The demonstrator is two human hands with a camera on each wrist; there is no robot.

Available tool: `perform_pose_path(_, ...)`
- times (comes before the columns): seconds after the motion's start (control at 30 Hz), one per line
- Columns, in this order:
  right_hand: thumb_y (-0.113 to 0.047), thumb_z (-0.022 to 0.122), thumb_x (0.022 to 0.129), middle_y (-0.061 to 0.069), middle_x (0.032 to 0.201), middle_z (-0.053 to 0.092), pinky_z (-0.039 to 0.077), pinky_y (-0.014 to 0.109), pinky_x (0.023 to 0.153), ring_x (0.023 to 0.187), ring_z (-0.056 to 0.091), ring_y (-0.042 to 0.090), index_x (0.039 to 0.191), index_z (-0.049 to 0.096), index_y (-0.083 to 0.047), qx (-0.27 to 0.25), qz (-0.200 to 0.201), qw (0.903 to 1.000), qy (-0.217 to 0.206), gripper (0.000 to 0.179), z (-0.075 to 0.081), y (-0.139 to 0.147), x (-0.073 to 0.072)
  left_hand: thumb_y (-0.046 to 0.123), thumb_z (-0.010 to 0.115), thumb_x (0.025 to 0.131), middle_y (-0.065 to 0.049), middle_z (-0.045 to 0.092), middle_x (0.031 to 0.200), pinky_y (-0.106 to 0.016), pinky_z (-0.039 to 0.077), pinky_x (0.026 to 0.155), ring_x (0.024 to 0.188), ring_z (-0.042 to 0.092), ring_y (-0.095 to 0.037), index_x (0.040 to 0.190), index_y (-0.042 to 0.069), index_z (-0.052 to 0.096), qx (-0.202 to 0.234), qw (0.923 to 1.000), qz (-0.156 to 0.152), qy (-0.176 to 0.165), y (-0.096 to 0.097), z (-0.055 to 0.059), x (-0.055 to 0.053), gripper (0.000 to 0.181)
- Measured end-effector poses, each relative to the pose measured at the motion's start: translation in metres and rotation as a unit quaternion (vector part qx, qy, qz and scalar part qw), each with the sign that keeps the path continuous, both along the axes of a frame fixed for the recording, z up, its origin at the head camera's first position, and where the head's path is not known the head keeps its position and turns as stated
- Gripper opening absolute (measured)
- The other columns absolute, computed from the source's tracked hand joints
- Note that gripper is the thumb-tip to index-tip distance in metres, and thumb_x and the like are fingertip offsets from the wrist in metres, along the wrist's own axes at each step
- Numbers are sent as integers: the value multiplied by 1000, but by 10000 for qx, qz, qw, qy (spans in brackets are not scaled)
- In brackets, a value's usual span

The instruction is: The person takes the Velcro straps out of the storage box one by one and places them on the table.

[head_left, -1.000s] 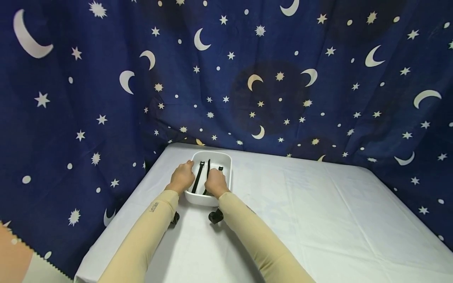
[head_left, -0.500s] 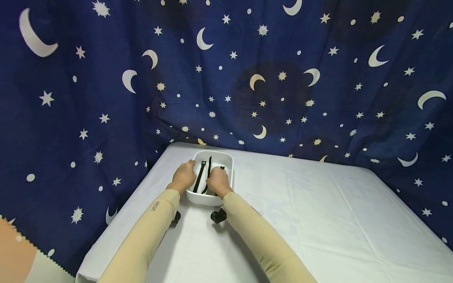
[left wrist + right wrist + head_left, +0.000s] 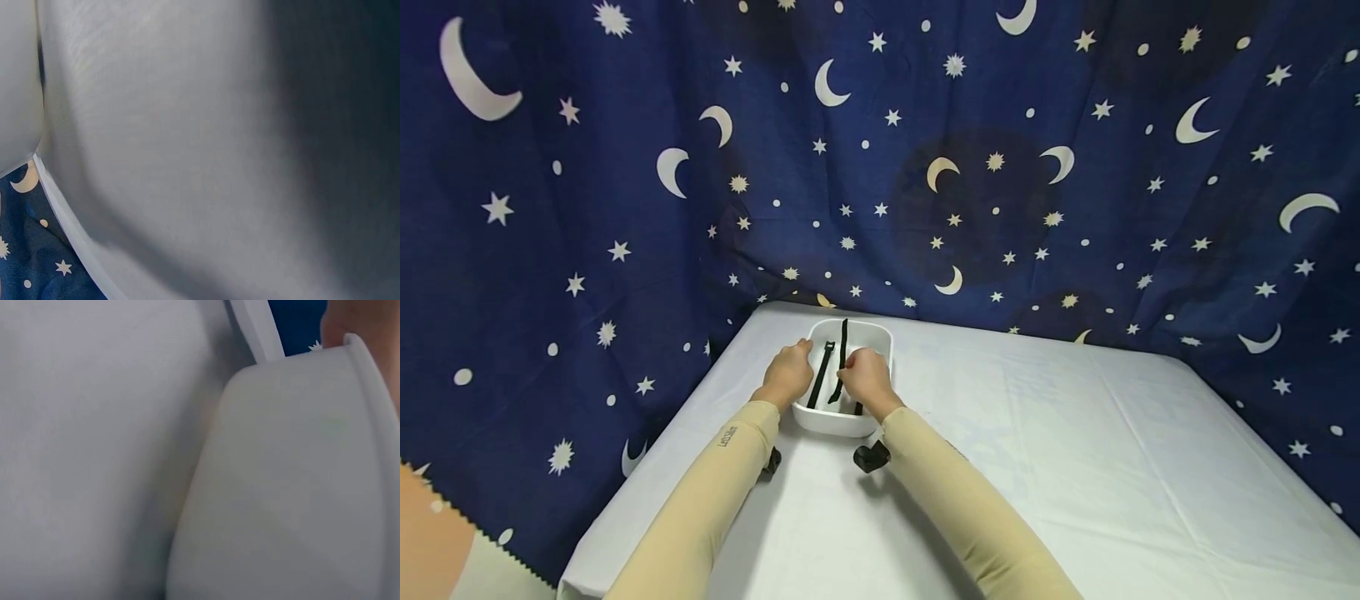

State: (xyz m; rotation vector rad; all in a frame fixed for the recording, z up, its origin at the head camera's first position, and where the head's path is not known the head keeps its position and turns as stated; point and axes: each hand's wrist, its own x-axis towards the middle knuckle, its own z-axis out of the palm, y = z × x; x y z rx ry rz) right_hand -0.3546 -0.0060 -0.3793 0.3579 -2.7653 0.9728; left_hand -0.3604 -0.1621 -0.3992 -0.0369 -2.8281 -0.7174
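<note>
A white rounded box (image 3: 831, 425) stands on the cloth-covered table in the head view. My left hand (image 3: 788, 375) grips its left rim. Over the inside of the box, my right hand (image 3: 867, 377) pinches a black strap (image 3: 843, 340) near its middle. The strap's far end overlaps the box's back rim. Another black strap (image 3: 820, 379), with a loop-like head, lies along the left part of the box floor. Below my right hand shows a bit of a further black piece (image 3: 859, 409), mostly hidden. The right wrist view holds the box's outer wall (image 3: 287, 481).
White cloth (image 3: 1075, 450) covers the table, which stretches to the right of the box. A blue curtain (image 3: 880, 167) with moons and stars hangs behind and at the left. Black wrist cameras (image 3: 871, 456) sit under both forearms.
The right hand has risen a little with the pinched strap, whose far end now reaches up past the back rim. The left hand stays on the box.
</note>
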Motion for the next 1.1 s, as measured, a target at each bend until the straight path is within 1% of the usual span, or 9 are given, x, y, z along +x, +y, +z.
perform_pose_path(0.1, -11, 76, 84, 10, 85, 76, 59, 38, 76, 82, 70, 28, 82, 77, -3, -19, -12, 9999, 122, 9, 2, 5, 0, 2, 42, 98, -17, 51, 150, -52, 52, 104, 125, 60, -41, 144, 3, 53, -31, 10000, -13, 40, 0, 0, 0, 46)
perform_pose_path(0.2, -12, 76, 84, 11, 89, 77, 59, 41, 81, 89, 71, 31, 86, 78, -3, -121, -23, 9997, 209, 10, 4, 9, -1, 4, 43, 101, -18, 55, 146, -53, 54, 100, 121, 63, -42, 140, 2, 56, -69, 9999, -39, 153, 1, -1, 0, 41)
perform_pose_path(0.3, -14, 76, 85, 10, 90, 78, 59, 41, 82, 91, 71, 32, 88, 79, -4, -300, -55, 9994, 137, 11, 6, 13, -2, 7, 44, 103, -19, 57, 143, -54, 56, 96, 117, 65, -43, 137, 1, 57, -94, 9997, -71, 209, 2, 0, -1, 37)
perform_pose_path(0.47, -14, 75, 86, 11, 91, 77, 59, 40, 82, 92, 70, 32, 91, 78, -3, -458, -83, 9989, 64, 13, 9, 20, -4, 9, 46, 104, -20, 58, 142, -53, 56, 96, 117, 65, -42, 136, 0, 57, -96, 9996, -102, 264, 1, -2, -2, 35)
perform_pose_path(0.63, -14, 75, 87, 10, 87, 77, 59, 34, 76, 86, 70, 27, 92, 78, -2, -563, -172, 9983, -19, 13, 11, 31, -7, 9, 48, 103, -21, 60, 139, -54, 56, 95, 115, 66, -43, 133, 0, 59, -61, 9993, -102, 363, 0, -4, -2, 33)
perform_pose_path(0.77, -14, 75, 87, 10, 81, 76, 55, 25, 62, 75, 70, 20, 93, 78, -1, -797, -275, 9963, -153, 14, 15, 46, -10, 10, 48, 103, -22, 58, 141, -54, 55, 97, 117, 64, -44, 134, -2, 58, -44, 9991, -145, 388, 1, -2, -1, 35)
perform_pose_path(0.87, -13, 75, 87, 10, 78, 76, 51, 21, 56, 68, 69, 17, 92, 78, -1, -945, -382, 9947, -139, 13, 18, 57, -12, 11, 48, 103, -23, 57, 142, -55, 55, 97, 117, 64, -44, 134, -2, 58, -67, 9990, -183, 395, 1, -2, -1, 35)
perform_pose_path(1.0, -13, 74, 87, 10, 76, 75, 49, 19, 55, 65, 66, 15, 89, 78, -2, -957, -490, 9942, -52, 12, 20, 71, -15, 12, 49, 103, -23, 56, 142, -54, 54, 99, 119, 63, -44, 134, -2, 58, -46, 9992, -169, 371, 0, -1, -1, 35)
perform_pose_path(1.1, -14, 73, 88, 10, 76, 75, 48, 20, 54, 66, 66, 14, 90, 77, -2, -987, -543, 9936, -101, 13, 19, 81, -16, 13, 49, 104, -23, 53, 145, -54, 52, 103, 124, 60, -43, 138, -2, 55, -18, 9994, -163, 300, 0, -1, -1, 38)
